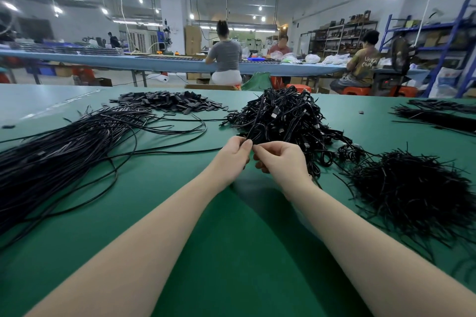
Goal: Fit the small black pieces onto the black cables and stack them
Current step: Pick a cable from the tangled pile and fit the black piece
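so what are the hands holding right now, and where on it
Both hands pinch a thin black cable at fingertip level: left hand and right hand side by side. Whether a small piece is also held cannot be told.

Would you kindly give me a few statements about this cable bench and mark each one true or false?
1. Both hands meet at one thin black cable in front of the tangled heap of cables. True; the left hand and right hand pinch it between them.
2. The pile of small black pieces lies on the far left of the green table. True.
3. The long loose cables lie to the person's right. False; they spread out on the left.
4. The table top is blue. False; it is green.
5. The short black strands lie to the right of the hands. True.
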Demonstrator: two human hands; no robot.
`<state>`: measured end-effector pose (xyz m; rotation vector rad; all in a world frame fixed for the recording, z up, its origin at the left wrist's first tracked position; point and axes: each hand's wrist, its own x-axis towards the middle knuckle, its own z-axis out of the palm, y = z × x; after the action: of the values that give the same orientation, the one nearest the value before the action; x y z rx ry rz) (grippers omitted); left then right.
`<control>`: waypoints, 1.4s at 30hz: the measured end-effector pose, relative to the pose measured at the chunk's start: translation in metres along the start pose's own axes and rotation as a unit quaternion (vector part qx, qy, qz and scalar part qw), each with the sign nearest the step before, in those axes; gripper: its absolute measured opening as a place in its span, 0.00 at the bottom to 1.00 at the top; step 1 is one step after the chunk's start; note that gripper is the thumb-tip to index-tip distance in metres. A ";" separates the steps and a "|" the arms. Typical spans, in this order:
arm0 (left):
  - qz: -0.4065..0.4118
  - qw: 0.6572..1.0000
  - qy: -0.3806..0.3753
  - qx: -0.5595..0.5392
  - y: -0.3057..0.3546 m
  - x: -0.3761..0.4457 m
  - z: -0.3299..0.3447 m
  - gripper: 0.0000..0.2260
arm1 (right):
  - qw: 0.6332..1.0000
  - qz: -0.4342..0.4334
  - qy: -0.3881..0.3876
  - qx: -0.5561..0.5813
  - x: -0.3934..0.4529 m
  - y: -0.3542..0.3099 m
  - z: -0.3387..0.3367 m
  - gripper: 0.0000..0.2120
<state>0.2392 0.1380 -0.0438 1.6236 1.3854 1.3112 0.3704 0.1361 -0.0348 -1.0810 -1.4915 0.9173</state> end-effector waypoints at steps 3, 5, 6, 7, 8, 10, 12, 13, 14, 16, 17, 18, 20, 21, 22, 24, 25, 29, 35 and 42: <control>-0.013 0.999 0.000 0.032 0.000 -0.001 0.001 0.08 | 0.998 0.049 -0.001 0.050 -0.002 0.001 -0.001 0.04; -0.019 0.999 -0.007 0.035 -0.001 -0.003 0.000 0.07 | 0.994 0.074 -0.017 0.077 -0.002 0.002 -0.003 0.05; -0.024 0.999 -0.007 0.036 0.000 -0.003 0.001 0.07 | 0.995 0.069 -0.020 0.074 -0.002 0.001 -0.004 0.05; -0.031 0.999 -0.003 0.037 0.001 -0.003 0.002 0.08 | 0.997 0.051 -0.015 0.049 -0.001 0.002 -0.005 0.05; -0.042 0.998 0.001 0.037 0.003 -0.002 0.003 0.08 | 1.000 0.017 -0.002 -0.001 0.000 0.002 -0.004 0.05; -0.073 0.997 -0.007 0.028 0.009 0.000 0.004 0.11 | 0.990 -0.067 0.034 -0.122 0.001 0.002 -0.003 0.05; -0.113 0.993 -0.041 0.015 0.017 0.000 0.001 0.12 | 0.974 -0.115 0.048 -0.188 0.000 0.001 -0.002 0.06; -0.134 0.989 -0.057 0.013 0.020 -0.001 -0.003 0.11 | 0.969 -0.129 0.046 -0.208 -0.001 0.001 -0.002 0.05; -0.154 0.986 -0.068 0.015 0.024 -0.003 -0.008 0.11 | 0.963 -0.141 0.042 -0.226 -0.002 0.001 -0.001 0.05; -0.189 0.978 -0.081 0.025 0.029 -0.006 -0.020 0.10 | 0.957 -0.160 0.033 -0.240 -0.003 0.002 0.000 0.05; -0.202 0.975 -0.083 0.031 0.031 -0.006 -0.025 0.10 | 0.952 -0.171 0.027 -0.254 -0.004 0.000 0.000 0.04; -0.213 0.973 -0.085 0.038 0.033 -0.006 -0.029 0.10 | 0.939 -0.194 0.023 -0.282 -0.006 -0.001 0.000 0.04; -0.248 0.962 -0.107 0.051 0.037 -0.005 -0.036 0.10 | 0.864 -0.327 0.028 -0.381 -0.008 -0.006 -0.001 0.02; -0.276 0.951 -0.129 0.052 0.040 -0.005 -0.040 0.11 | 0.812 -0.399 0.032 -0.424 -0.009 -0.007 -0.001 0.04; -0.304 0.939 -0.151 0.046 0.043 -0.005 -0.044 0.13 | 0.773 -0.449 0.031 -0.447 -0.011 -0.007 -0.001 0.08; -0.337 0.925 -0.175 0.025 0.045 -0.004 -0.053 0.17 | 0.769 -0.468 -0.016 -0.435 -0.014 -0.009 0.002 0.08; -0.334 0.925 -0.179 0.020 0.044 -0.005 -0.057 0.18 | 0.795 -0.444 -0.043 -0.410 -0.016 -0.011 0.004 0.05; -0.221 0.965 -0.137 -0.021 0.036 -0.007 -0.055 0.21 | 0.928 -0.291 -0.020 -0.234 -0.013 -0.010 0.006 0.06; -0.081 0.989 -0.095 -0.074 0.037 -0.004 -0.047 0.14 | 0.995 -0.089 0.018 -0.036 -0.005 -0.016 0.000 0.05; -0.064 0.989 -0.100 -0.086 0.034 -0.008 -0.048 0.15 | 0.999 -0.029 -0.027 0.022 -0.002 -0.009 -0.004 0.06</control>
<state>0.2061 0.1154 -0.0005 1.4805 1.2019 1.1266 0.3733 0.1314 -0.0260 -0.9840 -1.5312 0.9406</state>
